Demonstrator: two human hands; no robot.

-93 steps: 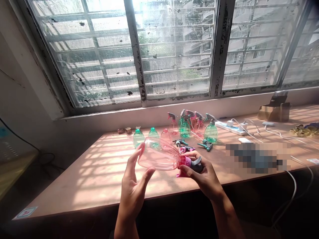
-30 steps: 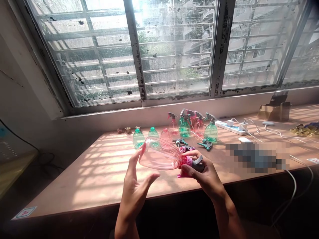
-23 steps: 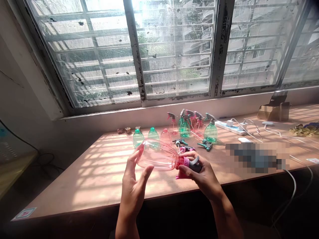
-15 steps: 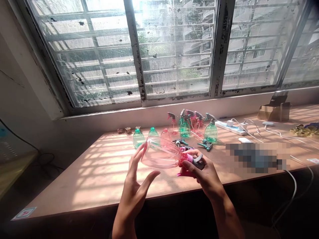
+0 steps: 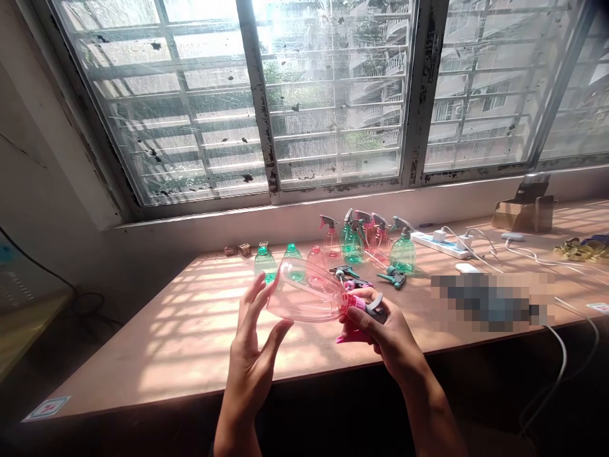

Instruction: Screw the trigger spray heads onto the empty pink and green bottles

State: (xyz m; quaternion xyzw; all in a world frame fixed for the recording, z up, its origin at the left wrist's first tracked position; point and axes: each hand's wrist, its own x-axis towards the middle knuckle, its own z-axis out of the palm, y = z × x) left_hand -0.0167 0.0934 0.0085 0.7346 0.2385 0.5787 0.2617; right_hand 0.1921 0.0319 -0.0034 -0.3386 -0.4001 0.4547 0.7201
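Observation:
I hold a clear pink plastic spray bottle on its side above the wooden table, its base to the left. My left hand cradles the bottle's base, thumb under it and fingers spread along its far side. My right hand is closed round the grey and pink trigger sprayer head at the bottle's neck.
Behind my hands stand headless green and pink bottles, several finished spray bottles and loose trigger heads. A white power strip with cables, a cardboard box and a blurred-out patch lie to the right under the window.
The bottle has tipped and shifted slightly between my hands. My left fingers shifted along the bottle's base, while my right hand stayed closed on the sprayer head.

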